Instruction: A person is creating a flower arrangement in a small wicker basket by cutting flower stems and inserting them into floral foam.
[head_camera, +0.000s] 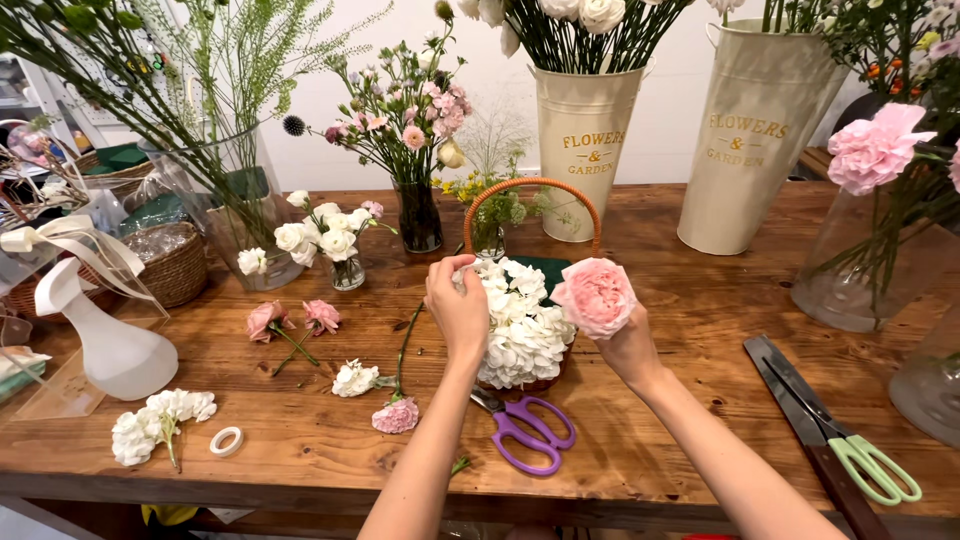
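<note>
Pink rose sits above the right hand's clenched grip; left hand pinches white flowers.

table: rough, knotty brown wood, matt
basket: woven wicker, orange handle
scissors: glossy purple plastic handles, metal blades
pails: cream-painted metal, satin sheen
vase: clear, shiny glass
spray bottle: frosted white plastic

On the brown wooden table lie purple-handled scissors, green-handled shears, a small roll of white tape and a white plastic spray bottle. Two cream metal flower buckets stand at the back.
</note>
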